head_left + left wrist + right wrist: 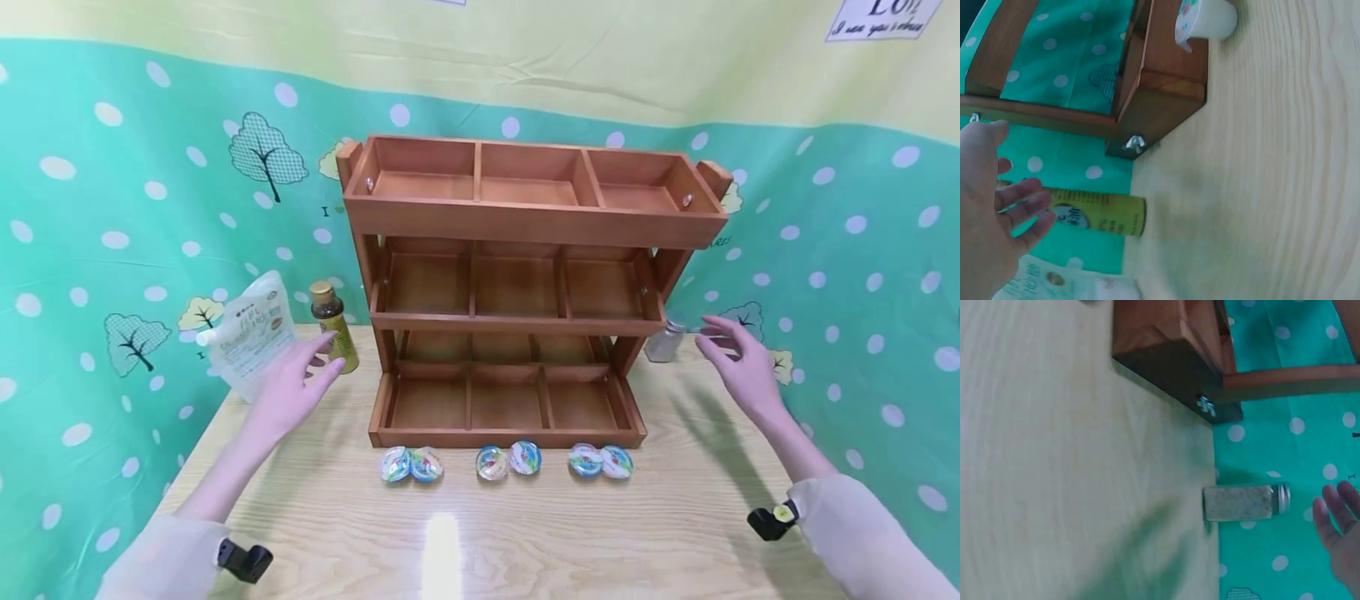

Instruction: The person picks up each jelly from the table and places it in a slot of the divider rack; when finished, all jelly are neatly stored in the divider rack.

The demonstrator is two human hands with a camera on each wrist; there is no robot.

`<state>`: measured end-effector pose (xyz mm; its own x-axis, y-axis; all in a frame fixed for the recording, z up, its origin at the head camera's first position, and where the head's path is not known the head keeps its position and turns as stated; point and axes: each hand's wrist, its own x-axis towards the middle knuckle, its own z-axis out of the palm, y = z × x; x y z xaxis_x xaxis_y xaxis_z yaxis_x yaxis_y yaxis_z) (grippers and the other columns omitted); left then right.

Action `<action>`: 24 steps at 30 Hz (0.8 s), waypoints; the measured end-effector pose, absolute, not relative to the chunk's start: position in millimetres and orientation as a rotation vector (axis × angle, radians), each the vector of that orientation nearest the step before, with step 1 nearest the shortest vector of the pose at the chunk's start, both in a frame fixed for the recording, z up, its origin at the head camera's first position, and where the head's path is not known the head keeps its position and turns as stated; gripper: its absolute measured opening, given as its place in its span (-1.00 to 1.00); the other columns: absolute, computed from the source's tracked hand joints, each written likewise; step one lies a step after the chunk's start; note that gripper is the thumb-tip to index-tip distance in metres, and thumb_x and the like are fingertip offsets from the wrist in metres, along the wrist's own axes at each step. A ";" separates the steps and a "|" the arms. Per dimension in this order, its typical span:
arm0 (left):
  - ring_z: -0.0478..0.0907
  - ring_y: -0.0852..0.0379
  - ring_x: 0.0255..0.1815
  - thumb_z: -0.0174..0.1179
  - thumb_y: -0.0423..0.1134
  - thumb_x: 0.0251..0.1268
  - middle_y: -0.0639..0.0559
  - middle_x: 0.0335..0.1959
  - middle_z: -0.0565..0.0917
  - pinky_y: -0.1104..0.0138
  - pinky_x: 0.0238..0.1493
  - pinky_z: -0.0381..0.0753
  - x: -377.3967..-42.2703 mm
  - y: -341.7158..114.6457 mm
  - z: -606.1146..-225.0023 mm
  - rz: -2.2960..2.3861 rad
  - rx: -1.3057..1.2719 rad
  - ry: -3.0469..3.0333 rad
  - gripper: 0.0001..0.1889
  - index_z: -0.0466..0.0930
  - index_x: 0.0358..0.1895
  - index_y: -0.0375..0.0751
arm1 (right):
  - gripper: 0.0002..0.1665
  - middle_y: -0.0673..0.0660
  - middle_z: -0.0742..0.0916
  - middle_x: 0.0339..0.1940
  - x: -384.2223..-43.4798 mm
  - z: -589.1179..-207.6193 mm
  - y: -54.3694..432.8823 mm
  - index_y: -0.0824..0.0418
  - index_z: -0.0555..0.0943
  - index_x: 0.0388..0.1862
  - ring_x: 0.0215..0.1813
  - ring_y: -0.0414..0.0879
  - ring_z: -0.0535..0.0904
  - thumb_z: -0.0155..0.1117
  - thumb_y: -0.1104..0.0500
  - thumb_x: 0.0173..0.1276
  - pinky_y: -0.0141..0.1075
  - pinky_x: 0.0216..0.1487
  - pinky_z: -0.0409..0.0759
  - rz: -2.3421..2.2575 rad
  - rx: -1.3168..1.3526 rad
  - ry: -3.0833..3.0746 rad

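A brown wooden three-tier rack [510,329] stands on the table, its compartments holding nothing visible. My left hand [296,383] hovers to its left with fingers relaxed, near a yellow-green bottle with a gold cap [335,329] and a white printed pouch [251,337]. In the left wrist view the fingers overlap the bottle [1100,212]; whether they touch it I cannot tell. Right of the rack my right hand [741,364] is in the air, fingers spread and holding nothing. Close to it stands a small glass jar with a silver lid [664,343], its pale contents showing in the right wrist view.
Small lidded cups line the rack's front in pairs: left [395,464], middle [492,463] and right [586,460]. Behind everything hangs a green dotted curtain [187,192]. The pale wooden table [555,542] extends in front.
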<state>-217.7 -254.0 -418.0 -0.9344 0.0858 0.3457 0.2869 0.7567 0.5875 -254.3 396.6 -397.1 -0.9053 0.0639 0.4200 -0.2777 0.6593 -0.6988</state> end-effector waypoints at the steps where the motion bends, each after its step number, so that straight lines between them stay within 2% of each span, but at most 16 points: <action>1: 0.62 -0.31 0.11 0.07 0.05 0.60 -0.40 0.24 0.58 -0.20 0.12 0.64 -218.8 -252.9 -422.3 -1.017 -0.295 -2.659 -0.35 0.28 0.55 -0.26 | -0.45 -0.18 0.68 0.03 -252.7 -399.9 395.1 0.23 0.49 0.44 -0.07 -0.60 0.55 0.23 0.07 0.56 -0.73 -0.06 0.54 1.175 0.199 -2.459; 4: 0.62 -0.30 0.15 0.07 0.02 0.61 -0.41 0.27 0.56 -0.15 0.17 0.64 -221.1 -248.3 -433.5 -1.159 -0.293 -2.670 -0.34 0.22 0.57 -0.27 | -0.50 -0.28 0.68 -0.07 -246.7 -407.9 388.9 0.30 0.49 0.41 -0.11 -0.50 0.63 0.23 0.19 0.55 -0.62 -0.12 0.66 1.282 0.298 -2.439; 7: 0.58 -0.30 0.25 0.07 -0.02 0.61 -0.42 0.31 0.54 -0.14 0.24 0.61 -223.1 -244.3 -443.7 -1.258 -0.307 -2.678 -0.34 0.19 0.59 -0.29 | -0.53 -0.26 0.69 -0.12 -239.1 -414.4 380.5 0.34 0.50 0.37 -0.13 -0.43 0.67 0.22 0.29 0.53 -0.54 -0.15 0.71 1.366 0.379 -2.432; 11: 0.48 -0.39 0.38 0.09 -0.09 0.60 -0.46 0.41 0.46 -0.22 0.35 0.52 -222.9 -239.4 -455.1 -1.381 -0.353 -2.688 -0.34 0.15 0.60 -0.28 | -0.56 -0.23 0.72 -0.14 -229.7 -420.9 368.9 0.40 0.50 0.33 -0.14 -0.40 0.68 0.21 0.32 0.53 -0.51 -0.16 0.72 1.404 0.449 -2.462; 13: 0.42 -0.43 0.44 0.10 -0.11 0.60 -0.47 0.47 0.39 -0.25 0.40 0.46 -222.5 -236.8 -459.9 -1.441 -0.379 -2.692 -0.33 0.14 0.61 -0.28 | -0.57 -0.16 0.73 -0.14 -226.4 -424.1 363.8 0.41 0.49 0.32 -0.15 -0.38 0.68 0.21 0.31 0.53 -0.50 -0.14 0.71 1.403 0.473 -2.488; 19: 0.22 -0.46 0.57 0.11 -0.12 0.59 -0.40 0.61 0.20 -0.26 0.54 0.25 -221.2 -232.9 -476.9 -1.558 -0.419 -2.711 -0.30 0.09 0.63 -0.30 | -0.60 0.30 0.71 -0.11 -215.4 -435.7 351.0 0.40 0.51 0.28 -0.14 -0.31 0.68 0.21 0.33 0.52 -0.45 -0.11 0.72 1.469 0.534 -2.536; 24: 0.14 -0.42 0.62 0.14 -0.08 0.57 -0.37 0.64 0.13 -0.25 0.60 0.09 -218.1 -227.9 -486.5 -1.617 -0.407 -2.753 -0.25 0.04 0.66 -0.20 | -0.63 0.34 0.71 -0.12 -203.1 -442.5 347.7 0.39 0.55 0.22 -0.12 -0.32 0.65 0.23 0.40 0.46 -0.51 -0.06 0.65 1.436 0.596 -2.581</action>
